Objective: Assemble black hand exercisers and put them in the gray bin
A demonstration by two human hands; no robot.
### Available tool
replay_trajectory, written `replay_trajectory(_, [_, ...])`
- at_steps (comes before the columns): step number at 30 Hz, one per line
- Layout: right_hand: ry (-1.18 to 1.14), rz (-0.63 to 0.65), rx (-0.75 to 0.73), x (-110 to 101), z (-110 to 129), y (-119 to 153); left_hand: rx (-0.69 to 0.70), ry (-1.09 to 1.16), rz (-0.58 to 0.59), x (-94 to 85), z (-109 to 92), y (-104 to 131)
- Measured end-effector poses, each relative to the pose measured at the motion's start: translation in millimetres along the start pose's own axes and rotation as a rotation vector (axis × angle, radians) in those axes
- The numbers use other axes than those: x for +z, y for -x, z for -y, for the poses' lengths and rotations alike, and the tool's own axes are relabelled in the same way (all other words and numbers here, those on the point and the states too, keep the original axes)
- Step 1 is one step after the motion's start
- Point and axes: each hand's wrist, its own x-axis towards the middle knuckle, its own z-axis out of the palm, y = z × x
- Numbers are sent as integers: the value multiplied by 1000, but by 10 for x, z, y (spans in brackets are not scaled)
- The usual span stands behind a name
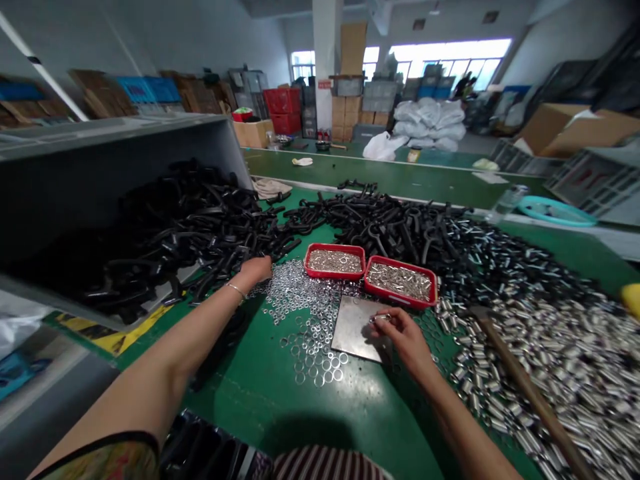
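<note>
My right hand is closed in a pinch on a small silver metal part, just above a flat square metal plate. Farther left, my left hand reaches to the edge of a heap of black handle-shaped parts. Its fingertips are turned away, so whether they grip a part is hidden. Between the hands, loose metal rings are spread over the green table. Behind the plate stand two red trays, one with tiny metal pieces and one with small pins.
A large grey crate lies tipped at the left, spilling black parts. To the right are a hammer, a mound of silver cylinders and a pile of bolts. More black parts are heaped behind the trays.
</note>
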Motion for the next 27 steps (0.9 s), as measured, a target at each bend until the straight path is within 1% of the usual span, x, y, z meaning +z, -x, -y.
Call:
replay_trajectory(3, [-71, -37, 21, -113, -49, 13, 31, 83, -10, -63, 44, -1])
replay_trajectory(4, [-93, -52, 23, -161, -73, 17, 60, 179, -27, -75, 38, 32])
replay_trajectory(5, [-114, -67, 20, -205, -102, 19, 106, 341, -26, -67, 11, 90])
replay_trajectory(6, [-134, -83, 16, -239, -134, 18, 165, 563, 3, -32, -44, 178])
replay_trajectory(7, [-152, -97, 11, -258, -167, 13, 229, 822, 64, 32, -130, 295])
replay_trajectory(8, [-169, -109, 6, -261, -196, 5, 293, 1086, 165, 125, -248, 438])
replay_trajectory(9, [-184, -118, 6, -249, -218, -5, 341, 1282, 272, 241, -394, 599])
replay_trajectory(10, [-199, -123, 7, -223, -231, -16, 365, 1386, 375, 375, -561, 767])
replay_trajectory(11, [-210, -123, 11, -190, -231, -24, 384, 1435, 450, 517, -739, 931])
replay_trajectory(13, [-224, -124, 9, -119, -198, -24, 444, 1451, 553, 785, -1086, 1210])
replay_trajectory(15, [-231, -136, -15, -66, -135, 3, 503, 1450, 567, 990, -1360, 1391])
replay_trajectory(17, [-233, -155, -41, -33, -71, 54, 541, 1456, 562, 1114, -1532, 1480])
replay_trajectory(19, [-236, -187, -64, -3, -27, 115, 558, 1477, 573, 1176, -1617, 1518])
replay_trajectory(22, [-240, -240, -92, 59, -14, 184, 548, 1545, 600, 1216, -1667, 1567])
replay_trajectory(25, [-190, -240, -106, 101, -29, 191, 508, 1680, 622, 1229, -1697, 1655])
replay_trajectory(26, [-160, -245, -121, 100, -30, 177, 498, 1708, 659, 1227, -1703, 1686])
replay_trajectory(27, [-130, -240, -135, 89, -25, 154, 494, 1705, 727, 1223, -1707, 1715])
